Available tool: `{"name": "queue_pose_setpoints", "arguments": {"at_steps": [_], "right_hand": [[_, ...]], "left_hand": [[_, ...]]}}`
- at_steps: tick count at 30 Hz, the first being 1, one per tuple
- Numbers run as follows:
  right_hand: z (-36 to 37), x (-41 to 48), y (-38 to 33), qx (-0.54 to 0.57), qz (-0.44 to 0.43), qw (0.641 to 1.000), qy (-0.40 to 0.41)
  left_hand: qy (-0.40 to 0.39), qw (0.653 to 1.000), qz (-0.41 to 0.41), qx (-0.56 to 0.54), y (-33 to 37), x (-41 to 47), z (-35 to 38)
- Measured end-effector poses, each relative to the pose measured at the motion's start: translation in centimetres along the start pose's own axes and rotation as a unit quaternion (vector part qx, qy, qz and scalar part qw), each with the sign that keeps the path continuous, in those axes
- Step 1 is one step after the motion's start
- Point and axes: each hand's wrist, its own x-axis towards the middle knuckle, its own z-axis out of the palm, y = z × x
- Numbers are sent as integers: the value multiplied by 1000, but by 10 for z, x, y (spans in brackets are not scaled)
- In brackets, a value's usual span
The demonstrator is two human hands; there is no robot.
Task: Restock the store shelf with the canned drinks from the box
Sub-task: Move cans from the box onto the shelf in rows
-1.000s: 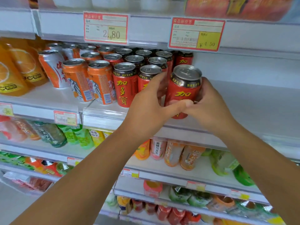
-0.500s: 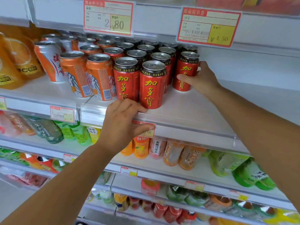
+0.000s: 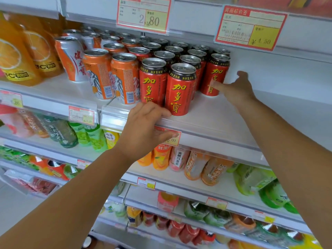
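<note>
Several red canned drinks stand in rows on the white upper shelf (image 3: 221, 121). Two of the red cans are at the front (image 3: 180, 90). The rightmost red can (image 3: 216, 72) stands upright a row further back. My right hand (image 3: 235, 88) is beside that can with its fingers stretched out, the fingertips at the can's lower side, and it holds nothing. My left hand (image 3: 145, 130) rests on the shelf's front lip below the front cans, the fingers on top and the thumb over a price label. The box is not in view.
Orange cans (image 3: 124, 78) stand left of the red ones, and orange juice bottles (image 3: 16, 58) stand at the far left. To the right of the red cans the shelf is bare. Price tags (image 3: 249, 27) hang from the shelf above. The lower shelves hold bottled drinks (image 3: 194, 164).
My right hand set the red can down at the right end of the rows and has let go, its fingers now straight. My left hand dropped to the shelf lip and stays there.
</note>
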Motion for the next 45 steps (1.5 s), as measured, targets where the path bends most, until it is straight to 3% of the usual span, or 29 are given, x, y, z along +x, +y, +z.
{"name": "queue_pose_setpoints", "arguments": {"at_steps": [4,6,8,11,15,20,24,27,30,35,40,45], "right_hand": [[-3,-83,-9,94,-190,968,132],[5,-138,-12,171,-284,937,112],[28,-188,-8,195,-337,920,34],[88,-251,14,196,-294,926,-134],[200,-319,67,62,-191,919,-339],[357,-375,183,-115,-99,855,-495],[479,-425,279,-203,-77,789,-575],[564,-464,349,-251,-73,736,-625],[636,-501,414,-274,-71,701,-655],[700,-567,503,-274,-21,645,-713],[701,-608,567,-292,39,585,-756],[691,-630,594,-252,11,609,-752]], "left_hand": [[83,997,6,7,0,-48,-35],[66,997,-29,5,-14,-95,-47],[22,992,-126,5,-40,-154,-53],[-31,944,-329,25,-82,-252,-58],[-83,824,-557,58,-115,-380,-58],[-142,687,-711,38,-137,-517,-32],[-150,620,-771,6,-171,-613,22],[-183,591,-786,-1,-206,-683,76],[-206,588,-782,-6,-242,-751,123],[-250,643,-724,15,-286,-826,177],[-345,689,-636,-42,-309,-853,222],[-514,638,-569,-68,-319,-863,265]]}}
